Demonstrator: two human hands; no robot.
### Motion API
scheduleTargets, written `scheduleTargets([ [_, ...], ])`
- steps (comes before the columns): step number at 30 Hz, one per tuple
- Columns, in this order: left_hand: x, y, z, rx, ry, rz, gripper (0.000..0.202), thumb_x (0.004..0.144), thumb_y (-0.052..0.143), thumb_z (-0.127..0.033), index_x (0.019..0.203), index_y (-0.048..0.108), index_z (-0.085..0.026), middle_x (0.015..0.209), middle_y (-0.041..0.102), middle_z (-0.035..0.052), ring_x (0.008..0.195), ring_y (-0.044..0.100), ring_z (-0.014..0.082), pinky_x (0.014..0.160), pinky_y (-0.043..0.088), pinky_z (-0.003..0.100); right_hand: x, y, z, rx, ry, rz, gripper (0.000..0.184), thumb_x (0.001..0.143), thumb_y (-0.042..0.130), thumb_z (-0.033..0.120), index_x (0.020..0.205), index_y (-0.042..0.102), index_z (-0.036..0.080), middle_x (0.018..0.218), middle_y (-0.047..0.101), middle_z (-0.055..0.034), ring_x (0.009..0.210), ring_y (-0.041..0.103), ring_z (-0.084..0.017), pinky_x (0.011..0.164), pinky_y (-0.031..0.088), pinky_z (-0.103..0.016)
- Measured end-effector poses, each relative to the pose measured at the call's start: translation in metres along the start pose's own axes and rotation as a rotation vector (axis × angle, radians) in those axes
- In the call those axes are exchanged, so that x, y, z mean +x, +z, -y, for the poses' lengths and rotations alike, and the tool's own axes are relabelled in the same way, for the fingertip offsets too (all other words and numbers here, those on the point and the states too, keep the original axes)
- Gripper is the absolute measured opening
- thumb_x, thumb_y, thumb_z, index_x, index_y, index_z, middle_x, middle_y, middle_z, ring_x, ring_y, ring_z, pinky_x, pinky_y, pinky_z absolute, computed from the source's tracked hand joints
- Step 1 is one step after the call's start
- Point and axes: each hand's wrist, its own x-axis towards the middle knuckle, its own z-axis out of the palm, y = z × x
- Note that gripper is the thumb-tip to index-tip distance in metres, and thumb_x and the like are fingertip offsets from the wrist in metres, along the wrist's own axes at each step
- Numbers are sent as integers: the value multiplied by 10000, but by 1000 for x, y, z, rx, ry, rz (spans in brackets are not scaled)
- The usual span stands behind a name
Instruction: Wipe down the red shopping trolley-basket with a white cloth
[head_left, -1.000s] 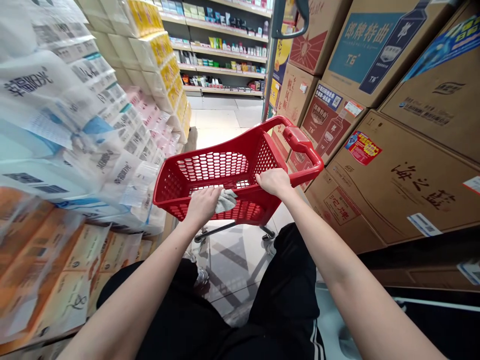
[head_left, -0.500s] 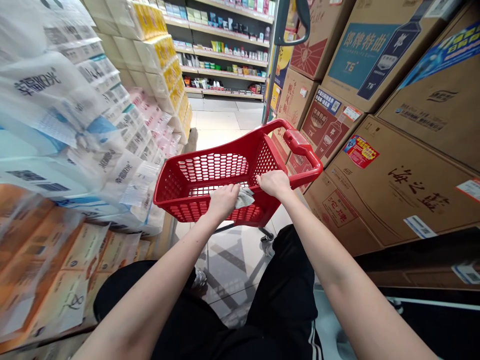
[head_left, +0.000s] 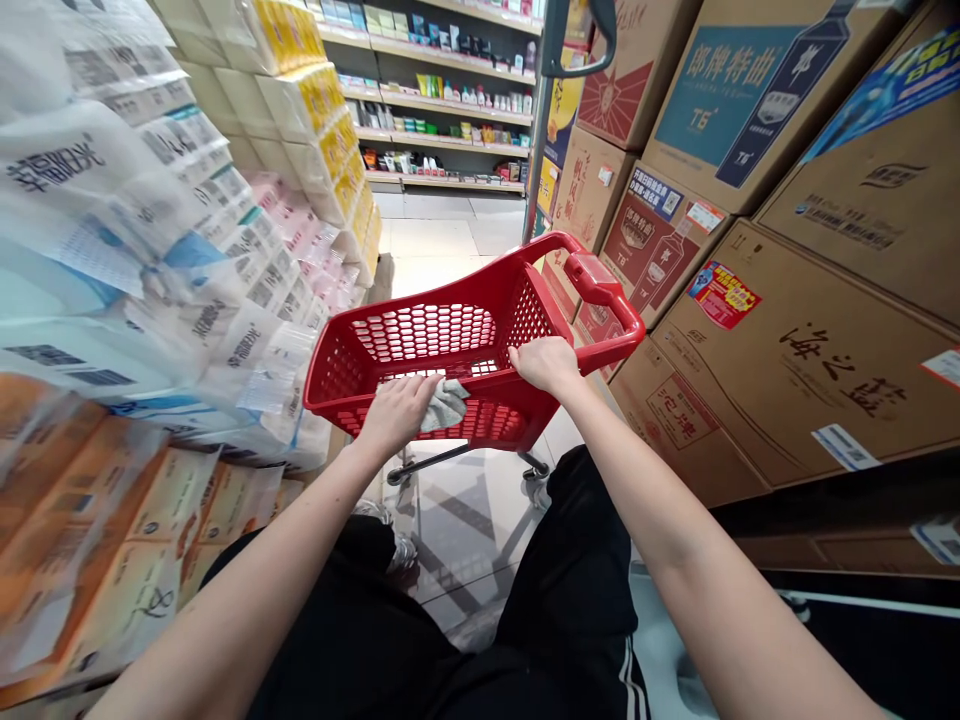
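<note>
A red plastic shopping cart [head_left: 517,410] with perforated basket walls stands crosswise in front of me, its handle at the right. My left hand [head_left: 401,408] is closed over the basket's near rim with a pale grey cloth [head_left: 445,404] under it; the cloth hangs out beside the thumb against the outer wall. My right hand [head_left: 546,365] grips the same rim closer to the handle, fingers wrapped over the edge. No goods show inside the basket. Part of the cart's wheeled frame is visible beneath, near my shoes.
Stacked packs of tissue paper [head_left: 217,220] rise close on the left, with orange packs [head_left: 45,520] lower down. Large cardboard cartons [head_left: 817,360] are piled on the right. A tall grey post [head_left: 541,130] stands behind the cart. Stocked shelves [head_left: 450,100] lie farther back.
My left hand has slid left along the near rim with the cloth. My right hand keeps its grip, and the cart stays in nearly the same place.
</note>
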Motion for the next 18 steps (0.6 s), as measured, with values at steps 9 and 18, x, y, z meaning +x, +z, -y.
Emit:
scheduleTargets([
  [9,5,7,-22,127,-121,-75,400,914,280,-197,1270,447,-119,948,565,150,917,507,273,840,364,412,1,-3,2,-14,4,16,572,964,222,401,882,722,135,910,706,-149,875,656,-255,758,445,-338],
  [18,45,4,-68,33,-17,-93,375,920,284,-187,1253,447,-133,981,565,135,913,514,240,826,380,385,1,2,0,-12,13,-47,561,954,253,400,855,723,111,846,706,-147,831,663,-261,730,454,-333],
])
